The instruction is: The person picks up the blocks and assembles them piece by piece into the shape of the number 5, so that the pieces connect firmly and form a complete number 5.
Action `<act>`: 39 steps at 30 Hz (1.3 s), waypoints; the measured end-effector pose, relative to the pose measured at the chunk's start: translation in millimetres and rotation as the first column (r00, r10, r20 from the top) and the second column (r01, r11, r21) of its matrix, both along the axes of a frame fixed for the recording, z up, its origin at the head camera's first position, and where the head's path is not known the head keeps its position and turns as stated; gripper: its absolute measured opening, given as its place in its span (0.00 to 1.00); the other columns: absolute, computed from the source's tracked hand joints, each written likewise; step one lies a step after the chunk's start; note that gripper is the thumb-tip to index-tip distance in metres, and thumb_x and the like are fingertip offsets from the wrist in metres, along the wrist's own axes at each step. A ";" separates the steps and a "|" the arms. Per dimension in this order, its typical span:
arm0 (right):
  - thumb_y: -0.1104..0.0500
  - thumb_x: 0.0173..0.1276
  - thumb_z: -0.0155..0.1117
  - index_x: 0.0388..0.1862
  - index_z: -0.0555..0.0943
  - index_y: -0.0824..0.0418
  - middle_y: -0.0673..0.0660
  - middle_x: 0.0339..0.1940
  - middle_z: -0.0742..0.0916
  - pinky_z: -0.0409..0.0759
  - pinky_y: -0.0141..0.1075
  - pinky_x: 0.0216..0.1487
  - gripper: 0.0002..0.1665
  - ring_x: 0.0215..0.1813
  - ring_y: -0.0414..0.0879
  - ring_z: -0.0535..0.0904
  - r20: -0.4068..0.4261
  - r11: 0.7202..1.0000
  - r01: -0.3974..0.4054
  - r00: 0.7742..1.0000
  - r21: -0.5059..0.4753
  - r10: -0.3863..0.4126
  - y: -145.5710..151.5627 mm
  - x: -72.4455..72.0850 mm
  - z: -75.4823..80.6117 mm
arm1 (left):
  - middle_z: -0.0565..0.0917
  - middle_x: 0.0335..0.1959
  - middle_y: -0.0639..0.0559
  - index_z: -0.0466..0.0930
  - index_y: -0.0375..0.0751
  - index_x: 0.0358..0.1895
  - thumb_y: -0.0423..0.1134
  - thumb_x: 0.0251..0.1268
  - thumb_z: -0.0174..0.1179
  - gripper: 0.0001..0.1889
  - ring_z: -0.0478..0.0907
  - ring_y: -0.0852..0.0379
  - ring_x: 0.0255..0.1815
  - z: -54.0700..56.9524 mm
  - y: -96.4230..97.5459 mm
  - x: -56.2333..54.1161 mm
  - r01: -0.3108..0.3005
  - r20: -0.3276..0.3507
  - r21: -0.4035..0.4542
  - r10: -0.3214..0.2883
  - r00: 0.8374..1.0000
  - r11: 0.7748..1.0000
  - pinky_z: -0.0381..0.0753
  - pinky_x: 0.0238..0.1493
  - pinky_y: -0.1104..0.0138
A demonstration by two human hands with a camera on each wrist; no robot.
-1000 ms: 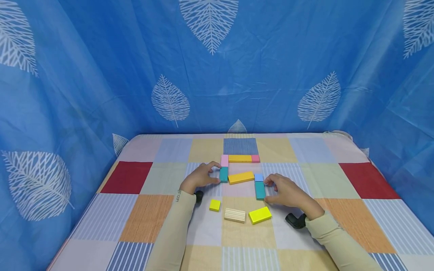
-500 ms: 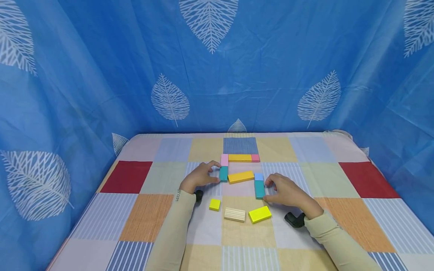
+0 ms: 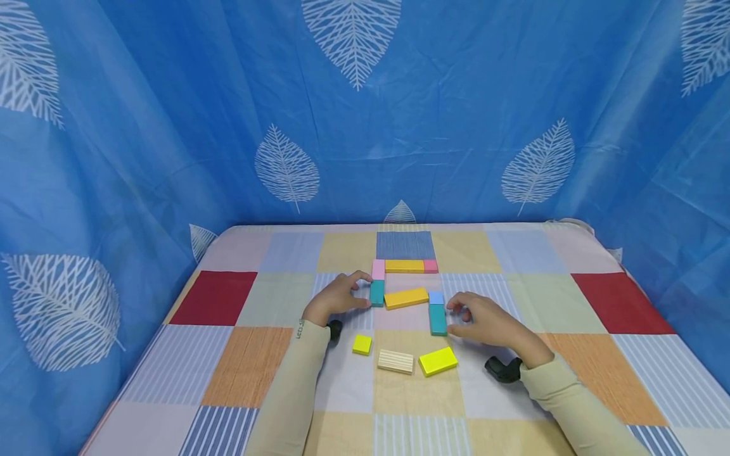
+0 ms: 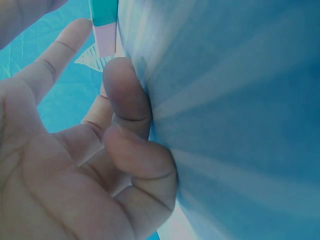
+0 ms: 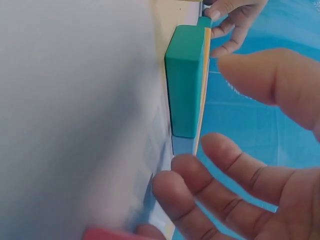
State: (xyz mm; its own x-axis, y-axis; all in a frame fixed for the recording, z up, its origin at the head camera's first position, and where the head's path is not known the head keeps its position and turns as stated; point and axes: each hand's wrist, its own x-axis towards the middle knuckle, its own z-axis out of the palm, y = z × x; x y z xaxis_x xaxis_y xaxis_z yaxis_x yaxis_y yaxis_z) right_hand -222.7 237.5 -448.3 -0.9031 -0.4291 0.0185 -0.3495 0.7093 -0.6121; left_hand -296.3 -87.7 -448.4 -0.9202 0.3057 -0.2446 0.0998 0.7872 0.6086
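Observation:
My left hand (image 3: 336, 296) rests beside the left teal block (image 3: 377, 293); its index fingertip and thumb tip sit at the block's left side. In the left wrist view the index finger reaches straight to that block, while other fingers curl against the cloth. A pink block (image 3: 379, 269) adjoins its far end. My right hand (image 3: 485, 320) is just right of the other teal block (image 5: 185, 82), fingers loosely bent, holding nothing. A small blue block (image 3: 436, 297) adjoins that block's far end. Between the teal blocks an orange block (image 3: 406, 298) lies slightly slanted.
At the back, a long orange block (image 3: 404, 266) and a small dark pink block (image 3: 430, 266) form a row. Nearer lie a yellow square block (image 3: 362, 344), a striped wooden block (image 3: 396, 361) and a yellow rectangular block (image 3: 438, 361). Blue curtains (image 3: 399, 158) surround the patchwork-covered table (image 3: 285, 392).
My right hand has drawn slightly right, so its thumb now stands apart from the right teal block. The left hand and the blocks keep their places.

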 end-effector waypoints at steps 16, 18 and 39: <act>0.65 0.75 0.72 0.54 0.86 0.66 0.50 0.42 0.86 0.81 0.36 0.44 0.12 0.42 0.39 0.77 -0.055 0.965 -0.198 0.980 -0.173 0.191 7.6 -3.4 -5.5 | 0.79 0.66 0.36 0.78 0.53 0.72 0.38 0.72 0.73 0.28 0.79 0.41 0.60 0.3 0.8 0.1 -0.009 0.001 -0.002 0.009 1.000 1.000 0.81 0.67 0.48; 0.65 0.76 0.71 0.53 0.86 0.67 0.48 0.41 0.85 0.80 0.35 0.44 0.11 0.41 0.38 0.76 -0.025 0.955 -0.227 0.974 -0.189 0.227 7.5 -4.9 -5.3 | 0.79 0.66 0.36 0.78 0.53 0.72 0.38 0.72 0.73 0.28 0.79 0.41 0.60 0.3 1.0 0.0 -0.009 0.001 -0.005 0.009 1.000 1.000 0.81 0.67 0.48; 0.66 0.71 0.76 0.47 0.89 0.64 0.43 0.29 0.80 0.71 0.30 0.31 0.08 0.30 0.32 0.69 0.104 0.858 -0.437 0.873 -0.269 0.477 3.7 -5.2 -7.1 | 0.79 0.65 0.36 0.78 0.53 0.72 0.39 0.72 0.74 0.28 0.79 0.42 0.59 -1.0 1.7 -1.6 -0.004 0.007 -0.006 0.004 1.000 1.000 0.82 0.66 0.49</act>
State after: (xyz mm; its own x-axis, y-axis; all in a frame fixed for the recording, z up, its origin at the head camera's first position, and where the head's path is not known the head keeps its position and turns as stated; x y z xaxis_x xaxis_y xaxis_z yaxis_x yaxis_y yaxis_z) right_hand -227.9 241.2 -455.5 -0.6046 -0.7956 0.0388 -0.4816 0.3264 -0.8133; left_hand -297.9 -86.0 -449.4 -0.9197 0.3006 -0.2527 0.0926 0.7913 0.6043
